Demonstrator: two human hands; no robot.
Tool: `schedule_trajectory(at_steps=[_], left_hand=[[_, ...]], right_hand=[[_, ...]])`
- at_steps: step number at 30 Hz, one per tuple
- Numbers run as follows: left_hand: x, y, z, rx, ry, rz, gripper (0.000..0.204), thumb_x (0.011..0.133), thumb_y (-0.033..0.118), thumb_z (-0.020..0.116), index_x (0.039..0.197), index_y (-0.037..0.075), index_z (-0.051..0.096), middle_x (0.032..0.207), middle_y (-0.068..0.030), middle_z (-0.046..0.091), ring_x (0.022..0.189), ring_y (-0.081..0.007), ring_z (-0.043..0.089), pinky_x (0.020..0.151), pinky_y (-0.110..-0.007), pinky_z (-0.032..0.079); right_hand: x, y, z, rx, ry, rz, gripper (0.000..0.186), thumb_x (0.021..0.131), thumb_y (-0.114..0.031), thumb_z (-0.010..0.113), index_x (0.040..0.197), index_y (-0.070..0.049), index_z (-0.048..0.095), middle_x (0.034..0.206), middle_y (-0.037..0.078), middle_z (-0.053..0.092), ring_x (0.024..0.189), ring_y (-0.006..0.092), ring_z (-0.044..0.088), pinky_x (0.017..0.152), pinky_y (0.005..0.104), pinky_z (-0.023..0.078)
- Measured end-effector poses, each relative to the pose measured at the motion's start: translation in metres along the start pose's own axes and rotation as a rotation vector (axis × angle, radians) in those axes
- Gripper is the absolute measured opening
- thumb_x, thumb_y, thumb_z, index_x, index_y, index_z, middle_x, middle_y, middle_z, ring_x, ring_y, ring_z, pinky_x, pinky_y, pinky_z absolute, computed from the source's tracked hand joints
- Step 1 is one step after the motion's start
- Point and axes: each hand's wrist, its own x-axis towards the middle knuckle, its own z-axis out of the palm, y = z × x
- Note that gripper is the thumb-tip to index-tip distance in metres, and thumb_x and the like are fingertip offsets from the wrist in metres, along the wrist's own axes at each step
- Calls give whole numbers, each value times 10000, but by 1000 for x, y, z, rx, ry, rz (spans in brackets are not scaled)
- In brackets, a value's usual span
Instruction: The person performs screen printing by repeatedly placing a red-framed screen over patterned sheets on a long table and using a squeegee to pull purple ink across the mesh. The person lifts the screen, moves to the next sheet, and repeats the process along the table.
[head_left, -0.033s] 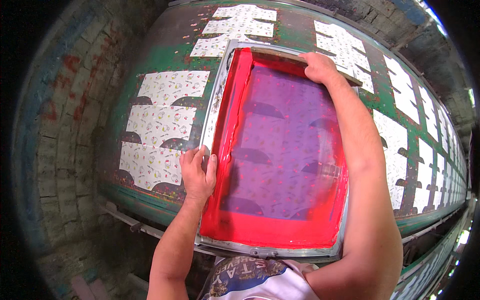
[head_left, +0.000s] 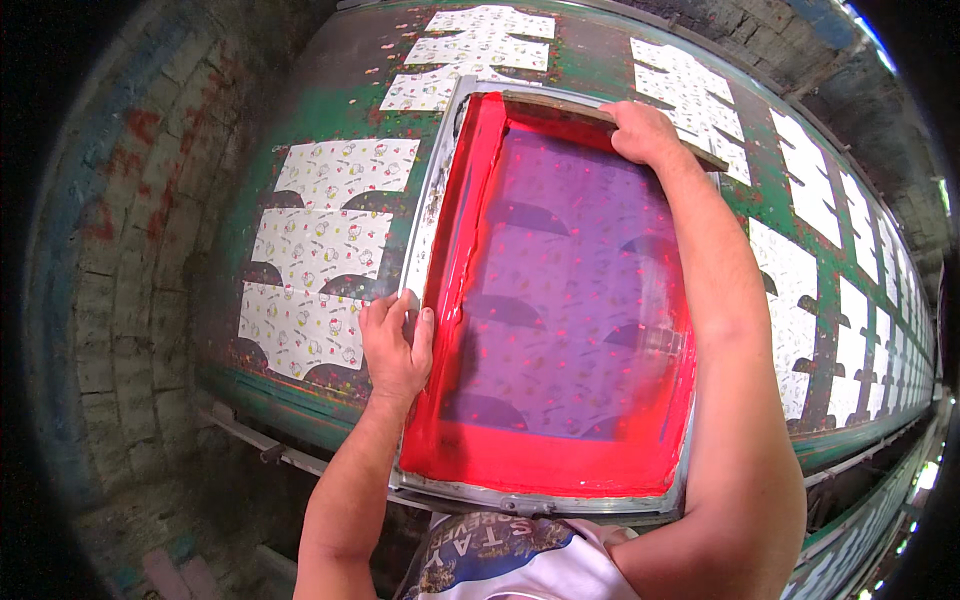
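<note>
A silk-screen printing frame (head_left: 420,235) with pale metal rails lies on the long printing table in front of me. Thick red ink (head_left: 540,462) coats its near end and left side, and the mesh (head_left: 575,300) looks purple, with patterned cloth pieces showing through. My left hand (head_left: 396,350) grips the left rail, thumb and fingers around it. At the far end, my right hand (head_left: 642,133) is closed on a long wooden-handled squeegee (head_left: 560,107) lying across the screen. The squeegee's lower edge is hidden inside the frame.
White printed cloth pieces (head_left: 320,240) lie on the green table (head_left: 340,120) left of the frame, and further rows of cloth (head_left: 785,300) run off to the right. A block wall (head_left: 120,320) stands at the left. A metal rail (head_left: 270,450) follows the table's near edge.
</note>
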Motion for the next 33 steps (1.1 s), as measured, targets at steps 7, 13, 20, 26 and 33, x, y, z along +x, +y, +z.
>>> schedule_trajectory(at_steps=[7,13,20,26,33], left_hand=[[8,2,2,1,-12,-20,315,1049,187,715,1273,-32,742,1175,-196,701,1105,-388,614,1015,-504,482],[9,-4,4,-5,9,23,246,1071,177,691,1212,-15,756,1127,-204,707,1080,-385,627,983,-505,480],[3,-15,8,-31,42,28,331,1097,261,667,1212,-33,766,1139,-223,732,1119,-396,653,1058,-542,450],[3,-22,7,-116,20,-31,435,1134,336,588,1265,-37,771,1134,-234,744,1127,-394,665,1089,-523,445],[2,-29,12,-139,81,4,460,1122,358,589,1309,-26,759,1087,-240,740,1070,-411,661,1025,-522,465]], right_hand=[[-1,0,-11,96,-92,-59,511,880,-76,614,1350,-188,780,1239,207,798,1181,413,751,1023,537,592],[-55,-22,-10,67,-135,-113,514,852,-68,630,1331,-185,779,1203,206,800,1156,425,752,1008,548,595],[-185,-73,-5,76,-153,-192,514,803,-75,660,1279,-212,797,1099,195,813,1036,433,781,904,593,620],[-316,-133,-1,111,-83,-188,491,824,-15,664,1258,-191,810,1128,155,799,1071,400,771,914,559,626],[-448,-207,1,143,-83,-136,442,828,23,679,1224,-127,805,1090,119,785,1055,353,757,914,513,607]])
